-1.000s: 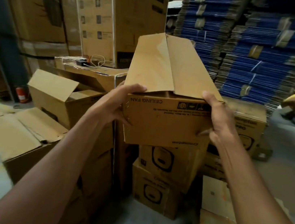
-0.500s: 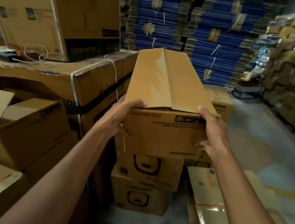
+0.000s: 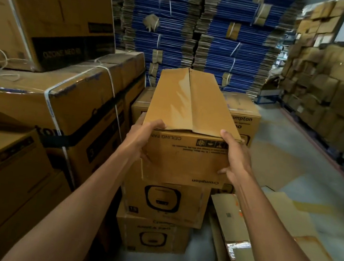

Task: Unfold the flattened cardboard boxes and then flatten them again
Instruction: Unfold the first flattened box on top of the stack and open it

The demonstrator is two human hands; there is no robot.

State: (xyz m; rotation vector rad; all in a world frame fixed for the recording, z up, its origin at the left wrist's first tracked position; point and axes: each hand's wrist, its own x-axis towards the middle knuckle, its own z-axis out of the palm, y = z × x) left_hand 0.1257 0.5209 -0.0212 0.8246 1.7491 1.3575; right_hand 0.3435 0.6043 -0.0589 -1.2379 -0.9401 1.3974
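A left hand (image 3: pixel 141 136) and right hand (image 3: pixel 236 159) clamp curled fingers (image 3: pixel 158 125) round an unfolded cardboard box (image 3: pixel 191 111); beyond the fingers, its seemingly unsupported length could tip free.

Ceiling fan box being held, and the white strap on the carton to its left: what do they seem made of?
Ceiling fan box: brown cardboard, likely corrugated, matte, judging by creased flaps and printed face. White strap: probably plastic packing band, slightly glossy, thin and flat; too small to confirm.
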